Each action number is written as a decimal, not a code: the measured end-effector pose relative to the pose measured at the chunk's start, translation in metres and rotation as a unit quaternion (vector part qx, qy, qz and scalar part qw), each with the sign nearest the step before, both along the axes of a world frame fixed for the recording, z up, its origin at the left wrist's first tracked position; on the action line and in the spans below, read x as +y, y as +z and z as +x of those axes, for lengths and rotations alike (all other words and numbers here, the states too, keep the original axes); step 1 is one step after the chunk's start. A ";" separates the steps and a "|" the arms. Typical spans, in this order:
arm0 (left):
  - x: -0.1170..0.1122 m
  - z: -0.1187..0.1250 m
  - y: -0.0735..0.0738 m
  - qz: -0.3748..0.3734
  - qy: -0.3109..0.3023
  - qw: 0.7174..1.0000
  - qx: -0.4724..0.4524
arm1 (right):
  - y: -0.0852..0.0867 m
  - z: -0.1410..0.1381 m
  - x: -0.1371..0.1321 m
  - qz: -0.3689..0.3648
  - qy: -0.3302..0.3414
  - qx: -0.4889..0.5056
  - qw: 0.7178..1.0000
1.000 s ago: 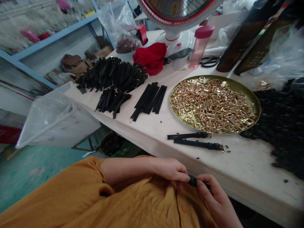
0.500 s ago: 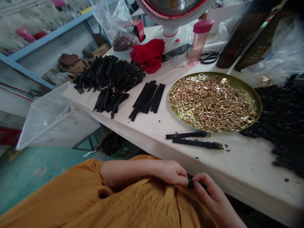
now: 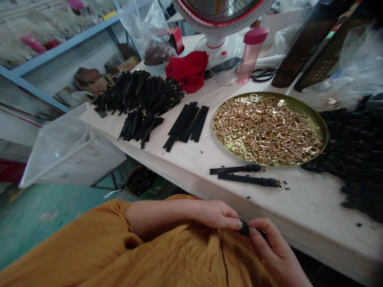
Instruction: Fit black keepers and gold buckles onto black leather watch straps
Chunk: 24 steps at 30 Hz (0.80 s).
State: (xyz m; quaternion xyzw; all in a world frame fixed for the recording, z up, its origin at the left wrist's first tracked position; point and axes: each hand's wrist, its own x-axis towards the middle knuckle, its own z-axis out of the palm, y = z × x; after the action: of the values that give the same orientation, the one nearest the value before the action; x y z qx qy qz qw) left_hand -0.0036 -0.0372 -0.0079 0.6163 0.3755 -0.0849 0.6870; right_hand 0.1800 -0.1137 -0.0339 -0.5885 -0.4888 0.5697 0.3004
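Observation:
A short black strap (image 3: 244, 229) is held in front of my body, below the table edge. My left hand (image 3: 220, 216) pinches one end of it. Thumb and fingers of my right hand (image 3: 267, 239) are closed on the other part, and much of the strap is hidden by the fingers. Two black straps with gold buckles (image 3: 249, 180) lie on the table just beyond my hands. Behind them stands a round gold tray (image 3: 324, 127) heaped with small gold buckles (image 3: 269, 131). Flat black strips (image 3: 187, 121) lie to its left.
Bundles of buckled black straps (image 3: 137, 93) are piled at the back left. A heap of small black pieces (image 3: 359, 155) covers the right side. Farther back are a red cloth (image 3: 188, 71), a pink bottle (image 3: 251, 56), scissors (image 3: 265, 75) and a fan (image 3: 215, 42). A clear bin (image 3: 72, 151) stands left.
Both hands have shifted slightly to the right with the strap. A little more of the strap shows between the fingertips. The things on the table have stayed put.

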 end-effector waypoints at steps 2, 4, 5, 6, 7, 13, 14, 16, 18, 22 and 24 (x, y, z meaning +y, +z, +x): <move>-0.001 -0.001 -0.001 -0.024 0.016 0.999 -0.015 | 0.000 -0.001 -0.001 -0.007 -0.001 0.002 1.000; -0.001 -0.003 -0.004 -0.074 0.020 0.996 -0.040 | 0.000 -0.004 -0.001 -0.001 0.003 0.003 1.000; -0.001 -0.003 -0.005 -0.102 0.022 0.993 -0.051 | 0.001 -0.005 -0.001 0.006 0.006 0.002 1.000; -0.001 -0.003 -0.006 -0.126 0.021 0.990 -0.059 | 0.001 -0.006 -0.001 0.017 0.010 -0.001 1.000; -0.001 -0.003 -0.006 -0.141 0.020 0.988 -0.060 | 0.002 -0.007 -0.001 0.029 0.012 -0.007 0.999; 0.007 -0.002 0.010 -0.041 -0.021 0.999 0.018 | -0.009 0.001 0.002 0.116 0.009 -0.102 0.988; 0.008 -0.002 0.013 -0.029 -0.032 0.999 0.016 | -0.012 0.003 0.003 0.133 0.024 -0.118 0.984; 0.008 -0.003 0.017 -0.006 -0.043 0.999 0.012 | -0.017 0.008 0.003 0.158 0.069 -0.136 0.976; 0.007 -0.003 0.017 0.030 -0.041 0.999 0.017 | -0.017 0.010 0.003 0.165 0.111 -0.137 0.970; 0.003 0.000 0.013 0.076 -0.061 0.995 0.020 | -0.008 0.009 0.003 0.145 0.116 -0.142 0.972; 0.003 0.003 0.012 0.076 -0.076 0.994 0.027 | -0.006 0.009 0.005 0.144 0.131 -0.133 0.972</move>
State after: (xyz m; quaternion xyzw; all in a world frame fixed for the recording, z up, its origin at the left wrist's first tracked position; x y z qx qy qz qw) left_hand -0.0004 -0.0347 0.0037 0.6912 0.3510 -0.1244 0.6193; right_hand 0.1886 -0.1082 -0.0396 -0.5405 -0.6741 0.4443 0.2366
